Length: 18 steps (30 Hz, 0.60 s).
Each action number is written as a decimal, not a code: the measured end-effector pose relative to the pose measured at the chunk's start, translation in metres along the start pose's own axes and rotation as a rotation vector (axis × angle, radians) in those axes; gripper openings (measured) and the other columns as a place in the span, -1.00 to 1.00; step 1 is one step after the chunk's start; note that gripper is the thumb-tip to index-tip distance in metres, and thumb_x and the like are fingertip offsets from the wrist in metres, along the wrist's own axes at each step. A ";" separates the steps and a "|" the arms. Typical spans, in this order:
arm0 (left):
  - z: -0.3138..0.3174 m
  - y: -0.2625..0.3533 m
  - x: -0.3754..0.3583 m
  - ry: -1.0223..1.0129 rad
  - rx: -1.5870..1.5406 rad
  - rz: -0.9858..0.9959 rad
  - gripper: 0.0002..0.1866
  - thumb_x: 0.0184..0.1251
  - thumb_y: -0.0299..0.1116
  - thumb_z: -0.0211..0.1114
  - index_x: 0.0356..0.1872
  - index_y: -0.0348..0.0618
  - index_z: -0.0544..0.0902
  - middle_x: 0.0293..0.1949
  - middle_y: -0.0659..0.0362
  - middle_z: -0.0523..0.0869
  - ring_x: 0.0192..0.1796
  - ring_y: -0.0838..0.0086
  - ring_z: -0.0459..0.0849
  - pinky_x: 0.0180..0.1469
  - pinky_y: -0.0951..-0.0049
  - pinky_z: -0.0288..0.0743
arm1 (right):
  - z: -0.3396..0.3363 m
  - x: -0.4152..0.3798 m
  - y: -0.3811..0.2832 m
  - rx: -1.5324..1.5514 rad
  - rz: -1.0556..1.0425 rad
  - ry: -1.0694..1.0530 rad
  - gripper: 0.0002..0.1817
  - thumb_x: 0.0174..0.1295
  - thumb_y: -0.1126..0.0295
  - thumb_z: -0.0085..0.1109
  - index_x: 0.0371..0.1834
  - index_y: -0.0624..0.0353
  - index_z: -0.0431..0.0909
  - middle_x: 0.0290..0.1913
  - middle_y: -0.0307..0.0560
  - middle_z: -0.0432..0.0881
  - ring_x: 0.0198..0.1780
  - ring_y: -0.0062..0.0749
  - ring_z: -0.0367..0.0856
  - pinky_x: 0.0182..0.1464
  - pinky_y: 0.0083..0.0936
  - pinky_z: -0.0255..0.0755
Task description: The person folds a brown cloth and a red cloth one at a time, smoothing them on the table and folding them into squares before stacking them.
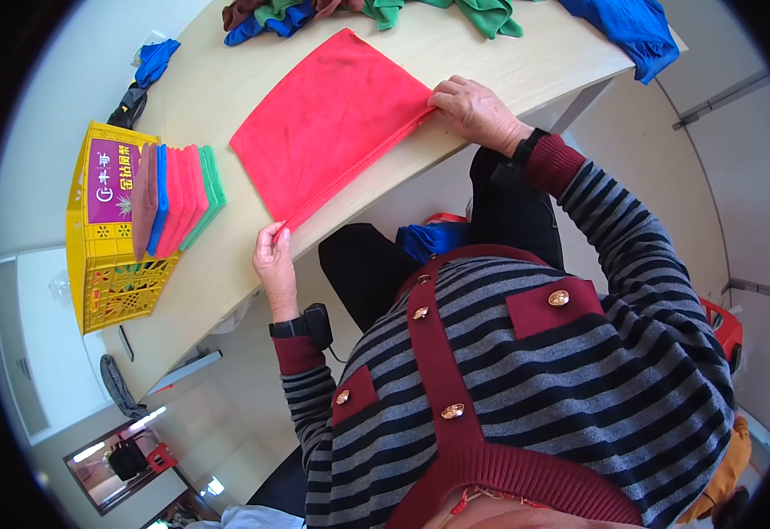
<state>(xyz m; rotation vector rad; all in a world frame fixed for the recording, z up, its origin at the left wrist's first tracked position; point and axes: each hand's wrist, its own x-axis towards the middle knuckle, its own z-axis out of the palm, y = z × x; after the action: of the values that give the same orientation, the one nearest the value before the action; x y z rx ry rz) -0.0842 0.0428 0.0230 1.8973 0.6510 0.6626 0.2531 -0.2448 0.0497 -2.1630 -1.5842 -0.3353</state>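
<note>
A red cloth (332, 123) lies spread on the light wooden table, with a hemmed edge along the side nearest me and a dark smudge near its far end. My left hand (275, 264) pinches its near left corner at the table's edge. At the near right corner, my right hand (478, 113) grips the hem with fingers curled over it. The hem runs fairly straight between both hands. To the left stands a row of folded cloths (184, 189) in brown, blue, red and green, leaning by a yellow crate.
The yellow plastic crate (120, 291) with a purple label stands at the table's left end. Crumpled green, blue and brown cloths (385, 11) lie along the far side. A blue cloth (627, 35) hangs over the right corner. A phone-like dark object (126, 342) lies near the left edge.
</note>
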 end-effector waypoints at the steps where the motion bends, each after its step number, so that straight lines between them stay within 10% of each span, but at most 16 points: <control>1: 0.000 0.001 -0.001 0.003 0.009 0.001 -0.87 0.49 -0.50 0.24 -0.06 -0.32 0.61 -0.13 0.22 0.67 -0.03 0.58 0.58 0.14 0.52 0.45 | -0.001 -0.001 0.002 -0.003 -0.014 0.008 -0.80 0.20 0.52 0.19 -0.10 0.23 0.63 -0.05 -0.03 0.66 0.03 -0.14 0.62 0.11 -0.33 0.56; 18: -0.009 0.042 -0.017 -0.148 0.537 0.294 -0.88 0.29 -0.58 0.31 -0.17 -0.27 0.65 -0.02 0.03 0.69 0.10 0.25 0.66 0.23 0.33 0.49 | -0.039 0.008 -0.005 -0.029 -0.078 -0.169 -0.79 0.18 0.56 0.15 -0.11 0.22 0.62 -0.03 -0.05 0.65 0.04 -0.12 0.61 0.13 -0.30 0.53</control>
<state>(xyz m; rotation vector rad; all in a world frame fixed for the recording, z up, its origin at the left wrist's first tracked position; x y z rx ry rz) -0.0966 0.0210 0.0621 2.5484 0.4877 0.5555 0.2531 -0.2553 0.0890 -2.2051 -1.7695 -0.2051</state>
